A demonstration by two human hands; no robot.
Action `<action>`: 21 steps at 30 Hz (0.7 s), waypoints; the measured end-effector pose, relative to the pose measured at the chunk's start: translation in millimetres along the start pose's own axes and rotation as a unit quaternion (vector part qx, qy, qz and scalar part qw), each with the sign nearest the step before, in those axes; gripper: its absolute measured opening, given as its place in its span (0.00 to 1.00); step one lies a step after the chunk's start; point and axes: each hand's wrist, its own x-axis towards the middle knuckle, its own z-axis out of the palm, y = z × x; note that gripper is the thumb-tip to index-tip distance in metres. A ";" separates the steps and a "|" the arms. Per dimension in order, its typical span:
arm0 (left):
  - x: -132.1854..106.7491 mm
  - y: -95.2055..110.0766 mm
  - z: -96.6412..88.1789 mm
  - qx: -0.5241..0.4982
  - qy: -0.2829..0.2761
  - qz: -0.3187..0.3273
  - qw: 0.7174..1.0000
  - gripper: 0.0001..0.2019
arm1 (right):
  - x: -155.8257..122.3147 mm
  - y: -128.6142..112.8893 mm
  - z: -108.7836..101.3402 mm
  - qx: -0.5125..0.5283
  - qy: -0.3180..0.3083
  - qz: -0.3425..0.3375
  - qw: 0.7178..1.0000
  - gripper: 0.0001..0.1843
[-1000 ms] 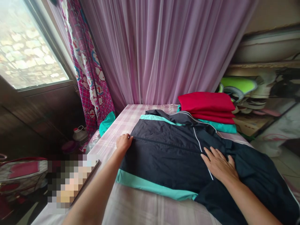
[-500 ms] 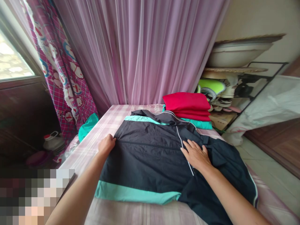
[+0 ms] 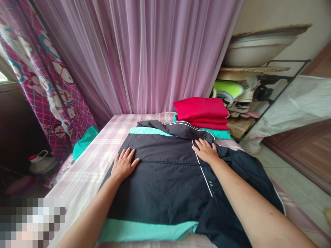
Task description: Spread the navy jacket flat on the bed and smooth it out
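A black zip jacket point(image 3: 160, 186) with turquoise side panels and white piping lies spread out on a table with a pink checked cloth point(image 3: 85, 165). Its closed zip runs crosswise between my hands. My left hand point(image 3: 124, 164) rests flat near the hem end, fingers spread. Flat on the chest part, beside a white piping line, lies my right hand point(image 3: 206, 151), also with fingers apart. One sleeve bunches along the far side; the other spreads toward the near right.
Folded red clothes point(image 3: 201, 112) sit on a turquoise garment point(image 3: 219, 134) behind the jacket. A mauve curtain point(image 3: 155, 58) hangs at the back. To the right stands a rack point(image 3: 287, 79) with shoes, a green visor point(image 3: 229, 89) and a basin point(image 3: 261, 50). A turquoise bag point(image 3: 85, 142) is at the left edge.
My left hand has let go of the jacket's hem edge and now lies flat on the cloth, further right. My right hand has slid away from me along the chest. The view has shifted slightly.
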 end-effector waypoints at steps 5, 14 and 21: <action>0.0 -1.1 -1.2 -0.005 0.011 -0.002 1.000 0.32 | -13.1 -16.9 -12.6 -0.013 -0.013 0.002 1.000 0.34; -2.9 4.1 -8.1 -0.016 -0.002 -0.007 1.000 0.33 | -105.8 -32.3 9.5 -0.007 0.005 -0.158 0.987 0.32; -3.3 2.6 -9.1 -0.037 0.015 0.015 0.999 0.30 | -139.5 13.9 14.4 -0.026 0.044 -0.044 0.998 0.32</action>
